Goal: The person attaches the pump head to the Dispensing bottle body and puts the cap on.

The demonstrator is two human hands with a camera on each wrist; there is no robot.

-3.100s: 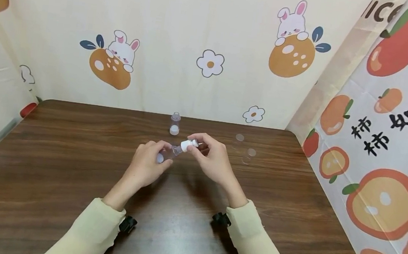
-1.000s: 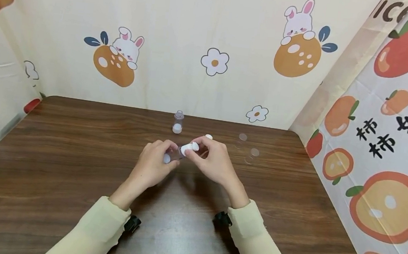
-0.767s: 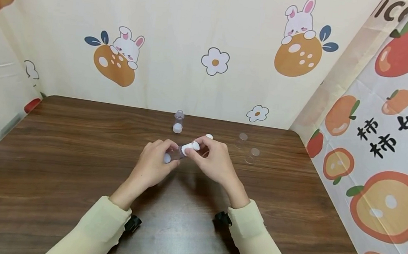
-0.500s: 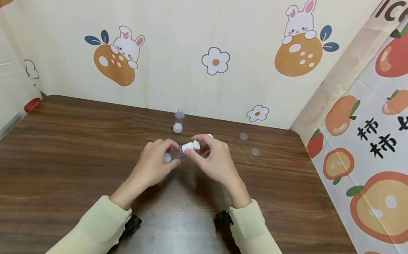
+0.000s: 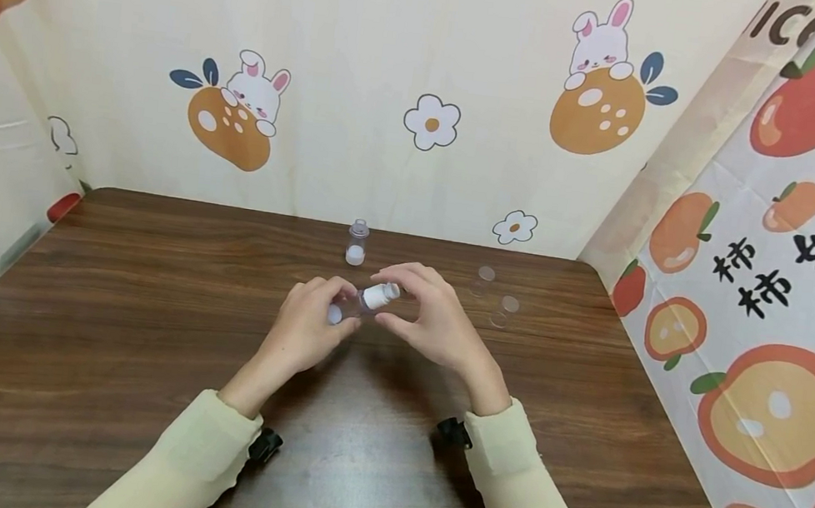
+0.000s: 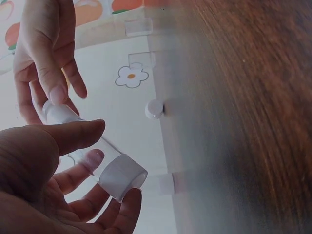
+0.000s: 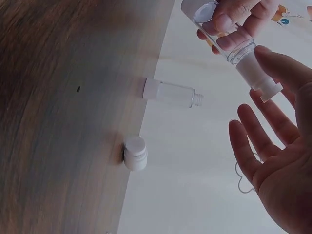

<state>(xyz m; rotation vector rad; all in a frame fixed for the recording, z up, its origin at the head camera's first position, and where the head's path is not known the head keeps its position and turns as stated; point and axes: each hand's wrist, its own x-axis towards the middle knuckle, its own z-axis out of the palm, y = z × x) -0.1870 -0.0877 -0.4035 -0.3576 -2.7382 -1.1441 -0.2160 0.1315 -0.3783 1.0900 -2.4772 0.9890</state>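
My left hand (image 5: 302,322) grips a clear bottle (image 6: 108,150) with a white base, tilted up toward the right. On the bottle's neck sits a white pump top (image 5: 380,294). Around that top my right hand (image 5: 441,317) is spread, its fingers and thumb apart; in the right wrist view a fingertip lies close to the white collar, and contact cannot be told. Behind the hands a second clear bottle (image 5: 357,244) stands upright, its threaded neck bare in the right wrist view. Another white pump top (image 7: 135,153) stands on the table, hidden behind my right hand in the head view.
Two clear caps, a far one (image 5: 485,278) and a nearer one (image 5: 504,311), stand at the right on the brown wooden table (image 5: 143,324). A printed curtain (image 5: 328,153) hangs along the back edge, and another fruit-print cloth (image 5: 778,380) along the right.
Earlier my right hand pinched the white pump top, which came down onto the bottle's neck. Now its fingers have spread off it. My left hand keeps hold of the bottle.
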